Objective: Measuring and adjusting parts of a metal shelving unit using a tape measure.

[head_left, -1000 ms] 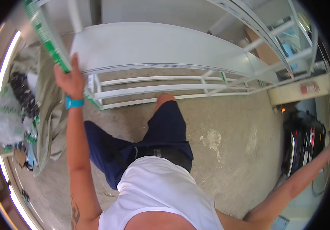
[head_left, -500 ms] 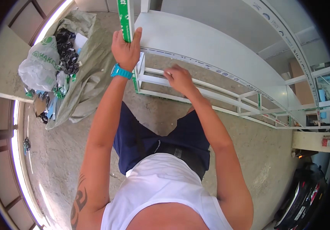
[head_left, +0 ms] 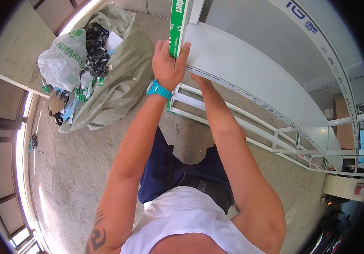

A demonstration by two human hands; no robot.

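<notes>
My left hand (head_left: 169,63) is closed around an upright frame post (head_left: 177,25) that carries green-and-white protective film. A turquoise watch (head_left: 160,89) is on that wrist. To the right of the post, a long white panel (head_left: 241,55) lies level in the white frame. My right hand (head_left: 197,79) reaches under the panel's near edge (head_left: 228,84), close to the post. Its fingers are hidden there, so I cannot make out what they touch. Lower rails (head_left: 249,126) of the same frame run off to the right beneath my right forearm.
To the left, a large greenish sack (head_left: 125,80) lies spread on the concrete floor (head_left: 80,178), with a white plastic bag (head_left: 63,59) and dark scraps on it. Upper rails (head_left: 338,67) of the frame cross at the right. A dark vehicle (head_left: 326,233) shows at lower right.
My right hand has gone from above the lower rails to under the panel edge near the post. The left hand keeps its grip. The whole view has shifted, so things sit farther right.
</notes>
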